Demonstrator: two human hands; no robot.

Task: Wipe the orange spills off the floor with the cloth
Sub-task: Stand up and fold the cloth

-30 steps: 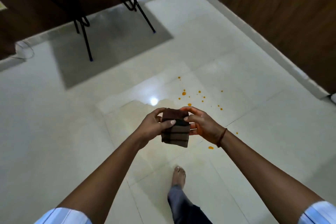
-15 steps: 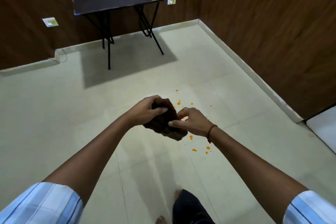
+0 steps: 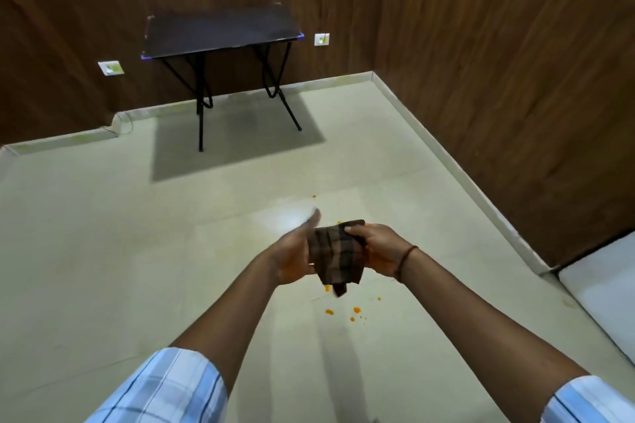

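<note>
A dark brown checked cloth [image 3: 336,256] hangs in the air between my two hands, above the pale tiled floor. My right hand [image 3: 377,249] grips its upper right edge with thumb on top. My left hand [image 3: 295,256] lies flat against the cloth's left side, palm turned to it and fingers stretched out, blurred at the tips. Small orange spills [image 3: 356,310] dot the floor just below and right of the cloth, with one further drop [image 3: 314,196] beyond my hands. Some drops are hidden behind the cloth.
A black folding table [image 3: 223,31] stands against the brown wood-panelled wall at the back. A pale skirting [image 3: 457,161] runs along the right wall. A white mat or mattress edge [image 3: 604,285] lies at the right. Wall sockets [image 3: 110,67] sit low on the back wall.
My view has tilted up, showing more wall and the whole table. The cloth went from folded to bunched to spread between my hands, and my left hand has flattened out against it.
</note>
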